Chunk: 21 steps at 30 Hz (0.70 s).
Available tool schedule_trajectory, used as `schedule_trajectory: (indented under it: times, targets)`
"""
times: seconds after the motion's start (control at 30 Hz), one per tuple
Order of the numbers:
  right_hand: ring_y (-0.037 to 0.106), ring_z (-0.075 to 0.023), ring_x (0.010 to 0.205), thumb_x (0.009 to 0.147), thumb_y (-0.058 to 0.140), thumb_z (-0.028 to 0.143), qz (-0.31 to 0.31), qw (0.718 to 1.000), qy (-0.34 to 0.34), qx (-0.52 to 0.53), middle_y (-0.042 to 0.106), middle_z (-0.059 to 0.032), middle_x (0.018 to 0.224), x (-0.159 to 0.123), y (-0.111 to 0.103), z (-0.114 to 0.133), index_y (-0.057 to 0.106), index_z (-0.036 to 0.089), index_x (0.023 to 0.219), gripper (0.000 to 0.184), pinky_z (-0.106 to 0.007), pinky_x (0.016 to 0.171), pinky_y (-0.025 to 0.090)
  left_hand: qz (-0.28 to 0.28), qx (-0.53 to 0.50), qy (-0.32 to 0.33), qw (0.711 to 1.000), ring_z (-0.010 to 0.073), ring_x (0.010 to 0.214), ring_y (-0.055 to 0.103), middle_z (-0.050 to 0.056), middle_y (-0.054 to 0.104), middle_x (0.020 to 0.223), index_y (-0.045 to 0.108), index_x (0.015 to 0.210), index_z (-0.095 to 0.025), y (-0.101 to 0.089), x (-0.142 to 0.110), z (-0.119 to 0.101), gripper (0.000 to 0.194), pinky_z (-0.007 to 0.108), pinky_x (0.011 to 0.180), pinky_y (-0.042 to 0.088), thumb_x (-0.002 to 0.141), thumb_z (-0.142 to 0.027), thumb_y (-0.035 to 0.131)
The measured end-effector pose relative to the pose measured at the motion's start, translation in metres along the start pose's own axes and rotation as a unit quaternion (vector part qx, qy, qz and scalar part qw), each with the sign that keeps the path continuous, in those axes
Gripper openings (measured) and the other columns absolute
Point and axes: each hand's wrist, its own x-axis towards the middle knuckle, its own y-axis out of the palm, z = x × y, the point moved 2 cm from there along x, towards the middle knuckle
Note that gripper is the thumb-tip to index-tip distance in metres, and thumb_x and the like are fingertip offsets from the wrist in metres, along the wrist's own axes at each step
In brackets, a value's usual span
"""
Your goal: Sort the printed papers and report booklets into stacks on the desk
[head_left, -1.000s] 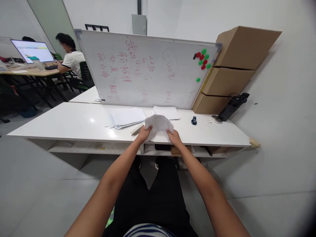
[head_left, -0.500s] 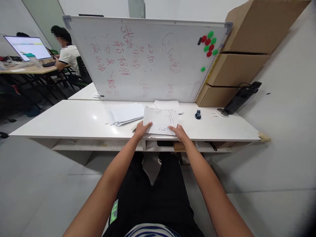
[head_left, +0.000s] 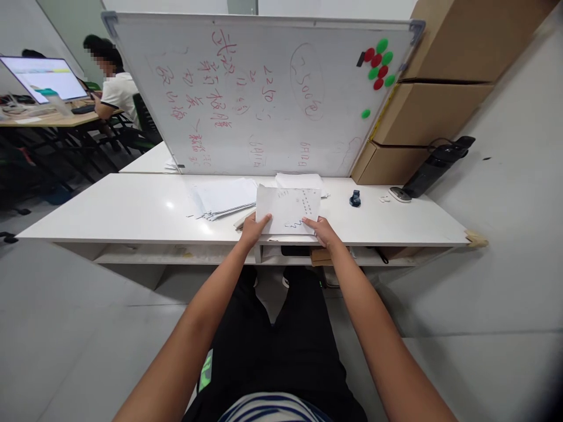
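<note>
Between my two hands is a white sheet of paper [head_left: 288, 205] with small printed marks and a blue pen squiggle. My left hand [head_left: 255, 227] grips its lower left edge, thumb on top. My right hand [head_left: 323, 230] grips the lower right edge the same way; the fingers beneath are hidden. Whether it is one sheet or several I cannot tell. Left of it a loose stack of papers [head_left: 226, 196] lies on the white table [head_left: 132, 205]. Behind it more white paper [head_left: 299, 180] lies flat.
A whiteboard [head_left: 272, 105] with red writing and round magnets leans at the back. Stacked cardboard boxes [head_left: 433, 114], a black bottle [head_left: 440, 167], a computer mouse [head_left: 400, 194] and a small dark blue object [head_left: 355, 198] are to the right. A seated person [head_left: 116, 94] is far left.
The view has shifted slightly. Both hands still hold the paper at its lower sides, with the sheet almost unmoved over the table's front part.
</note>
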Motion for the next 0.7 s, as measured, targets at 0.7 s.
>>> schedule_trajectory:
  times: [0.7]
  targets:
    - [0.052, -0.0104, 0.046, 0.07, 0.067, 0.02, -0.068, 0.989, 0.078, -0.105, 0.063, -0.0005, 0.066, 0.001, 0.003, 0.011, 0.056, 0.015, 0.088, 0.022, -0.02, 0.034, 0.039, 0.126, 0.574, 0.141, 0.797, 0.0324, 0.118, 0.054, 0.01, 0.062, 0.126, 0.055, 0.125, -0.025, -0.084, 0.022, 0.0, 0.043, 0.051, 0.102, 0.032, 0.094, -0.05, 0.04]
